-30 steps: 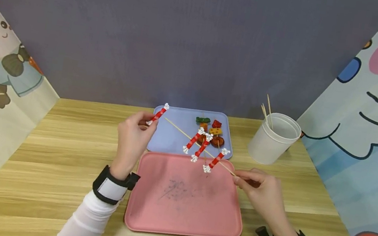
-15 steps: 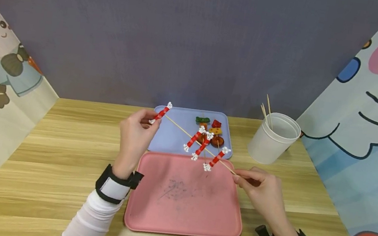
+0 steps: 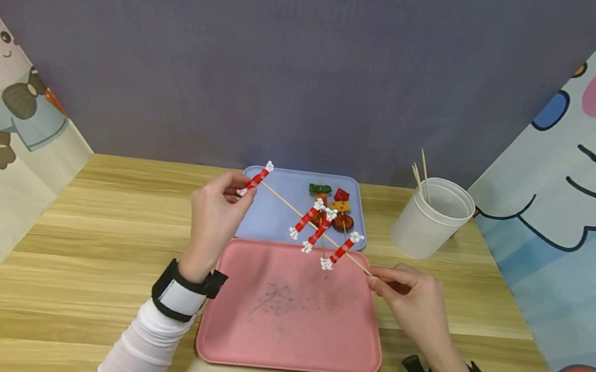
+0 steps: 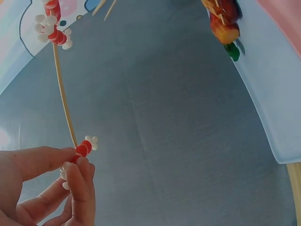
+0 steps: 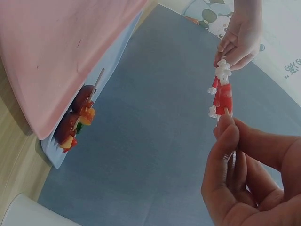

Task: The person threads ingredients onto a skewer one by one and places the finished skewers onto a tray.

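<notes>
My left hand pinches a toy enoki mushroom roll, red in the middle with white knobbly ends, between thumb and fingers. A thin wooden skewer slants down to the right above the trays. Its far tip meets the held roll in the left wrist view, where the fingers partly cover the roll; how deep it goes cannot be told. Threaded on the skewer are several like rolls: a close pair at mid-length and one nearer my right hand. That hand pinches the skewer's lower end by thumb and fingertips.
Below the hands lies a pink tray with dark marks. Behind it a blue tray bears two finished-looking toy food skewers. A white bucket with several wooden sticks stands at the right, before a grey wall.
My left hand has shifted slightly right and up with its enoki mushroom roll, up to the skewer's tip. The right hand and skewer have barely moved.
</notes>
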`<state>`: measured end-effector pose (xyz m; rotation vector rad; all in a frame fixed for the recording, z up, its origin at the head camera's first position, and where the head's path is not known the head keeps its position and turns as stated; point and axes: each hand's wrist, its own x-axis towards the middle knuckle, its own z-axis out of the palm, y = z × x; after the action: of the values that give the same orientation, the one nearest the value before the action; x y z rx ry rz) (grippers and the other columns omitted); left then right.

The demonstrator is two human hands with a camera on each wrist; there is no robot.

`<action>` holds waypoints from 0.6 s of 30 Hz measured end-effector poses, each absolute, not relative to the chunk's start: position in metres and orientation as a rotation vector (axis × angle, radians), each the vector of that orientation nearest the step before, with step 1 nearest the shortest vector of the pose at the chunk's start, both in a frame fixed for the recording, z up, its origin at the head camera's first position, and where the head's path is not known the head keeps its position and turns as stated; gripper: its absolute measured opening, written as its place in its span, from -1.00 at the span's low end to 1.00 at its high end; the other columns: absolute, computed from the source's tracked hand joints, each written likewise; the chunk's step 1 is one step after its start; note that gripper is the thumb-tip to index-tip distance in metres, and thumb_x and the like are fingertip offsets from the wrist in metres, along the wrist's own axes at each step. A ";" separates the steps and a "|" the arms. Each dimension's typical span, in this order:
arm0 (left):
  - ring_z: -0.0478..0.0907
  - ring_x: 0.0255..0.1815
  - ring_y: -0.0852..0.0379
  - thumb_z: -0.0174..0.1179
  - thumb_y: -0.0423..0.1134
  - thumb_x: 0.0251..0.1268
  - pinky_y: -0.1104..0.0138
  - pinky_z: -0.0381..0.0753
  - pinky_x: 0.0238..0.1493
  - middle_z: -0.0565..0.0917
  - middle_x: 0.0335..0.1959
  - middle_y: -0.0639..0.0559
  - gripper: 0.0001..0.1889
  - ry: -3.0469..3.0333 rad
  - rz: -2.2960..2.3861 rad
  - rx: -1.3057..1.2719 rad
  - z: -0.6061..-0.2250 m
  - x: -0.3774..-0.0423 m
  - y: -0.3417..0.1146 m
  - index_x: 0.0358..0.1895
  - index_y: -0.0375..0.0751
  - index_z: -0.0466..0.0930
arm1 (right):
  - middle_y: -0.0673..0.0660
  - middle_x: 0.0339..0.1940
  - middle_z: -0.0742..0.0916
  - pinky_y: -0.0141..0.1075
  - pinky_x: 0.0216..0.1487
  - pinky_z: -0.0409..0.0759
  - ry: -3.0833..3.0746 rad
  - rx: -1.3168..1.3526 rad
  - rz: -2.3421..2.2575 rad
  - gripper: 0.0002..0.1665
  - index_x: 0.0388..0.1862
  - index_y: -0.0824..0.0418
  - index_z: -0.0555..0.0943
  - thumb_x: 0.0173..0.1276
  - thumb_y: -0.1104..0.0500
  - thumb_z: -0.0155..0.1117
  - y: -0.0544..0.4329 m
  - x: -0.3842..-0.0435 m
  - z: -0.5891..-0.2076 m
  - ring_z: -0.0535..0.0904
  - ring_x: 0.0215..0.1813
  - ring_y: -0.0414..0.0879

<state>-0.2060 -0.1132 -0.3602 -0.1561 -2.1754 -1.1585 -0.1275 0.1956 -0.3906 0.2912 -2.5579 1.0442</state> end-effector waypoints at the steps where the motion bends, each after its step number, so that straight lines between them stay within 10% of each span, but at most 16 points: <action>1: 0.64 -0.49 0.10 0.34 -0.32 0.09 0.28 0.65 -0.40 0.74 -0.39 -0.07 -0.88 -2.174 -1.158 -0.159 -0.360 -0.206 -0.113 -0.31 -0.29 0.69 | -0.10 -0.60 0.65 -0.48 -0.56 0.43 -2.557 0.293 1.044 -0.80 -0.34 0.15 0.78 -0.02 0.28 0.52 0.196 -0.127 -0.391 0.45 -0.57 -0.32; 18: 0.58 -0.55 0.10 0.35 -0.35 0.07 0.27 0.60 -0.49 0.71 -0.43 -0.11 -0.92 -2.129 -1.128 -0.208 -0.365 -0.207 -0.110 -0.39 -0.31 0.68 | -0.11 -0.59 0.67 -0.49 -0.56 0.43 -2.548 0.295 1.048 -0.81 -0.37 0.12 0.78 -0.03 0.29 0.53 0.196 -0.128 -0.392 0.45 -0.56 -0.32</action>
<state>-0.2075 -0.1098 -0.3651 -0.2083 -2.1289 -1.1280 -0.1278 0.1958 -0.3923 0.2950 -2.5477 1.0484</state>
